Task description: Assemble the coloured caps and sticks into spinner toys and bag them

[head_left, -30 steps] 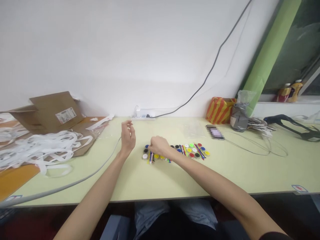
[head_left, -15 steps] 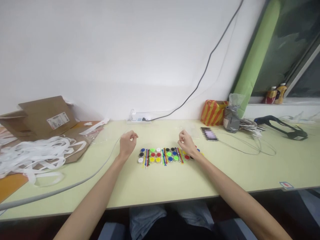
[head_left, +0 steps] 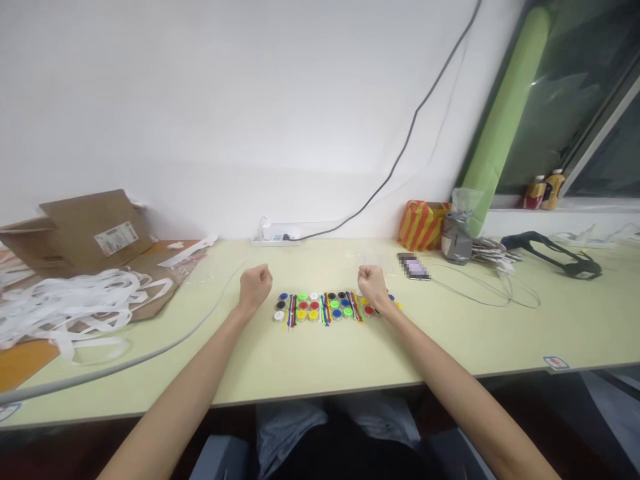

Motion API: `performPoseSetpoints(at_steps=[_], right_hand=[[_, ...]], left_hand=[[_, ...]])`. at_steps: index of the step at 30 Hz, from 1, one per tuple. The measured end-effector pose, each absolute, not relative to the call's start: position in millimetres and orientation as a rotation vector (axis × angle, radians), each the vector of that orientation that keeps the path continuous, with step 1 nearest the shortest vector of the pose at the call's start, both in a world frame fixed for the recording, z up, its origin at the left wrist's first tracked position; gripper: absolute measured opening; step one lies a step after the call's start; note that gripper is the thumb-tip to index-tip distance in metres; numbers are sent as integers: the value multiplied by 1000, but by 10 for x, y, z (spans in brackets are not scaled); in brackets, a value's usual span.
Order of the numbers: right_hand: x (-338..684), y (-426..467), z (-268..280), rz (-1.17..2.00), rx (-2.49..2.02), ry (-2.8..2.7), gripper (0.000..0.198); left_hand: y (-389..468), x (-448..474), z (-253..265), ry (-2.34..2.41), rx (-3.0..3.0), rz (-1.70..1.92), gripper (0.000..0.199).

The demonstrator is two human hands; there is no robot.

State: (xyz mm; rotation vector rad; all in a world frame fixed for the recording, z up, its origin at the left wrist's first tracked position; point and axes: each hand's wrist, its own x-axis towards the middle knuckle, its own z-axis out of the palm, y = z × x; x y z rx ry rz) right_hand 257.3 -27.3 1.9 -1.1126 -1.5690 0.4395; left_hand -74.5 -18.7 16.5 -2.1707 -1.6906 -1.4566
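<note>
My left hand (head_left: 255,287) is closed in a fist just left of a block of small parts on the table, and nothing shows in it. Curled the same way, my right hand (head_left: 371,285) hovers over the block's right end, its wrist and forearm hiding some parts. The block has rows of small round pieces with clear sides and coloured tops, such as a yellow one (head_left: 301,315), a blue one (head_left: 337,314) and a white one (head_left: 279,316). Between them lie bundles of thin coloured strips (head_left: 293,312), several to a bundle.
A cardboard box (head_left: 95,230) and heaped white strap (head_left: 90,310) lie at left, with a grey cable (head_left: 165,348) in front. A power strip (head_left: 275,239) sits by the wall. A phone (head_left: 414,266), striped bag (head_left: 423,225) and black headset-like frame (head_left: 550,253) are at right.
Both hands have curled tighter into fists, with the thumbs and fingers drawn in. The view has shifted slightly; the round pieces and strips keep their arrangement.
</note>
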Motion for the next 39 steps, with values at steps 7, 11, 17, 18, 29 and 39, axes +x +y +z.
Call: performPoseSetpoints(at_steps=[7, 11, 17, 18, 29, 39], right_hand=[[2640, -219, 79, 446, -1139, -1500, 24], [2615, -223, 105, 450, -1133, -1569, 23], [2496, -302, 82, 469, -1118, -1728, 23], [2476, -318, 72, 472, -1111, -1758, 22], [2401, -380, 43, 392, -1130, -1918, 22], [2367, -427, 84, 332, -1146, -1935, 24]], left_hand=[[-191, -735, 191, -1725, -2179, -1385, 28], [-190, -738, 245, -1735, -2167, -1328, 29], [-191, -678, 245, -1736, -2183, -1276, 29], [-195, -663, 238, -1735, -2177, -1286, 29], [-226, -620, 224, -1708, -2174, -1390, 35], [-230, -737, 287, -1762, -2086, -1466, 17]])
